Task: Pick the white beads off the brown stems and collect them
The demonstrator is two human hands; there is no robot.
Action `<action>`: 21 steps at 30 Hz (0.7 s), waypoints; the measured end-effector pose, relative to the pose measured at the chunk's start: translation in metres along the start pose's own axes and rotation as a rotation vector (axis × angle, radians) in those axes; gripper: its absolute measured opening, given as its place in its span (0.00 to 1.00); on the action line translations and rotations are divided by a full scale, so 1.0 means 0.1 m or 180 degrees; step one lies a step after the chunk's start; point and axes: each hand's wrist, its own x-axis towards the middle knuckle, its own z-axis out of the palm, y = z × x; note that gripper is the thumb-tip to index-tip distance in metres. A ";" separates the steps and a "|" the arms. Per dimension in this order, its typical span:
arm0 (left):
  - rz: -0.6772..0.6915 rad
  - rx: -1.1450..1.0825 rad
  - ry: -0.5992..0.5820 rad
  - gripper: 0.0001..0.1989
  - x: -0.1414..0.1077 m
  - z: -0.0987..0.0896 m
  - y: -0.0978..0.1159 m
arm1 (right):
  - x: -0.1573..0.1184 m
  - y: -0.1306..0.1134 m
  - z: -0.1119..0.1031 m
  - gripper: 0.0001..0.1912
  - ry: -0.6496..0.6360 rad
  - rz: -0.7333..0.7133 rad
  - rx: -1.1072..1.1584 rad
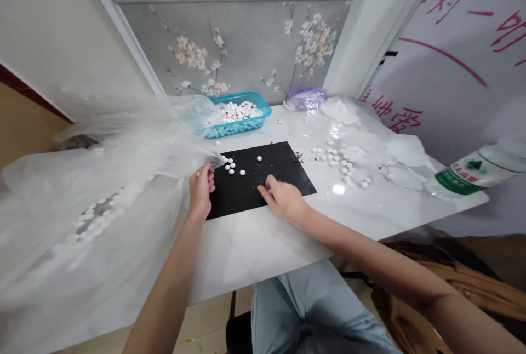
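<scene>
My left hand [201, 189] is curled around the edge of a large clear plastic bag [123, 189], at the near left corner of a black mat [242, 192]. White round pellets [94, 217] show through the bag. My right hand [283, 199] rests flat on the mat's right side, with its fingertips touching the mat near small dark bits [296, 160]. Several white round pellets [230, 165] lie on the mat just beyond my left hand, and none is in either hand.
The mat lies on a white marble table [255, 250]. Behind it stands a turquoise basket [238, 115] full of white pellets. More pellets [341, 159] are scattered to the right, near loose plastic sheets [341, 115], a purple bag [306, 99] and a water bottle [472, 173].
</scene>
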 end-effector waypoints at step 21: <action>0.0807 0.1068 0.0115 0.21 -0.13 -0.06 0.06 | 1.06 -0.18 0.11 0.09 -0.0203 0.0612 0.2571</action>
